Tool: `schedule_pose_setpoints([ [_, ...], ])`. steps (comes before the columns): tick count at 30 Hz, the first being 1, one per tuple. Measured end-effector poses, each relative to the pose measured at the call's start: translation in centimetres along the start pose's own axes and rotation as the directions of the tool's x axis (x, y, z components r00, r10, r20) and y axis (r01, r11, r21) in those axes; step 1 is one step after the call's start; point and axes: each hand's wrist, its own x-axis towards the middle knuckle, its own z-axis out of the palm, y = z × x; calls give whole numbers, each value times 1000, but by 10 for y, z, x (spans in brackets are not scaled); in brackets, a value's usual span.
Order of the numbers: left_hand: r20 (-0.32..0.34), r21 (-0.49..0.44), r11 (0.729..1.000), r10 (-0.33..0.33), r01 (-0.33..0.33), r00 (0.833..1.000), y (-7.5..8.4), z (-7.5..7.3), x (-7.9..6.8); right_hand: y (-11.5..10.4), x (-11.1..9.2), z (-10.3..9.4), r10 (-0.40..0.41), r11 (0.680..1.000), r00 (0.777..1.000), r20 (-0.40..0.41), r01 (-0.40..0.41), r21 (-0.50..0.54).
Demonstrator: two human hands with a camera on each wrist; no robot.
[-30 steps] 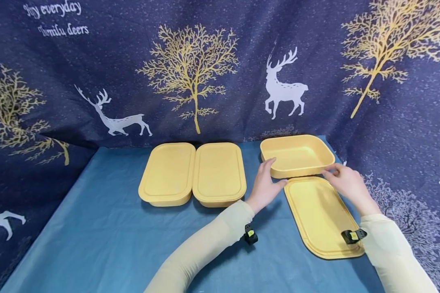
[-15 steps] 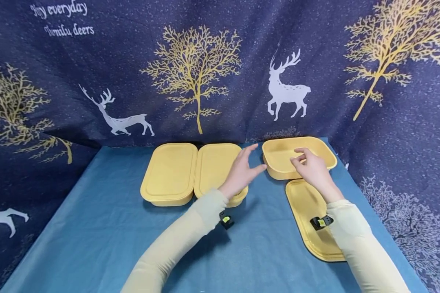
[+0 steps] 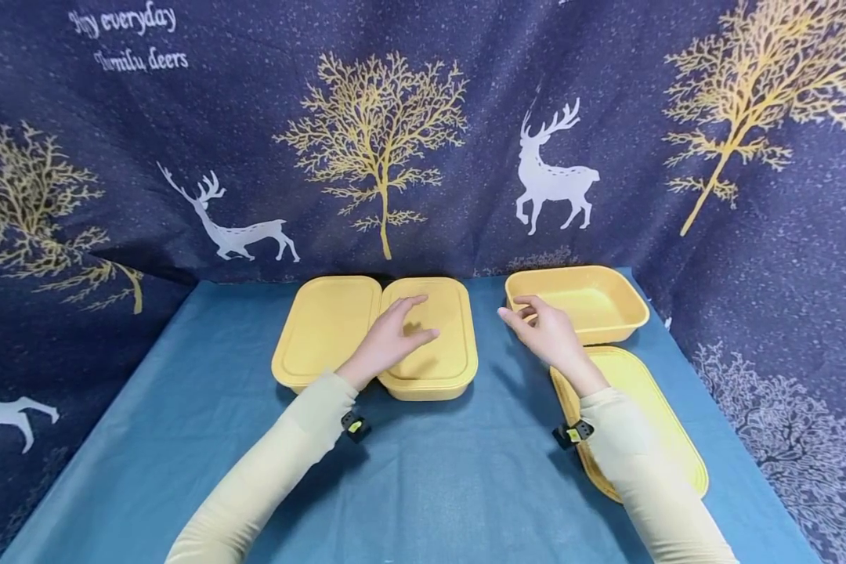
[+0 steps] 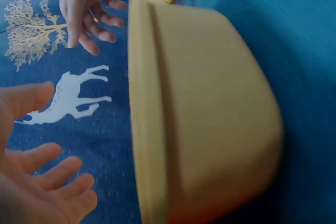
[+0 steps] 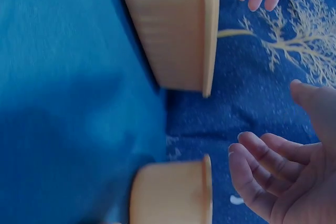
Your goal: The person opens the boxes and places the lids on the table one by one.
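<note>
In the head view my left hand [image 3: 389,337] hovers over the middle yellow lidded box [image 3: 433,368], thumb and fingers spread, holding nothing. The left wrist view shows a box's side wall [image 4: 215,103] beside that hand's bare palm. My right hand [image 3: 546,329] is in the air at the left end of the open yellow box [image 3: 599,301], fingers loosely bent with nothing in them. A flat yellow lid [image 3: 656,415] lies on the table in front of the open box, partly hidden by my right forearm.
Another lidded yellow box [image 3: 327,329] stands directly left of the middle one. Blue cloth [image 3: 423,478] covers the table. A dark blue curtain [image 3: 240,94] printed with deer and trees hangs right behind the boxes.
Both hands have left the open box's near side and moved left. My left hand is now over the middle lidded box; the right is at the open box's left end.
</note>
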Motion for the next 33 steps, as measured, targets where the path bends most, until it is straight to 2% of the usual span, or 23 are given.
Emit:
schedule_pose_setpoints([
  [3, 54, 10, 1000, 23, -24, 998, -7, -4, -10, -3, -3, 11, -10, 1000, 1000, 25, 10, -7],
  [6, 108, 64, 993, 91, -98, 990, -14, -6, -15, -5, -8, 19, -28, 999, 997, 65, 29, -18],
  [11, 173, 199, 960, 166, -199, 971, -26, -12, -25, -8, -15, 28, -47, 998, 994, 102, 50, -28],
  [16, 217, 249, 937, 192, -244, 957, -35, -17, -35, -8, -20, 39, -44, 998, 991, 126, 49, -36],
  [26, 295, 334, 900, 181, -279, 938, -46, -18, -47, -12, -29, 56, -13, 999, 973, 231, 4, 35],
  [28, 298, 349, 892, 184, -286, 937, -47, -18, -47, -12, -29, 58, -20, 999, 970, 243, 8, 48],
  [33, 291, 351, 894, 179, -279, 940, -48, -19, -47, -13, -28, 62, -38, 997, 969, 243, 20, 77],
])
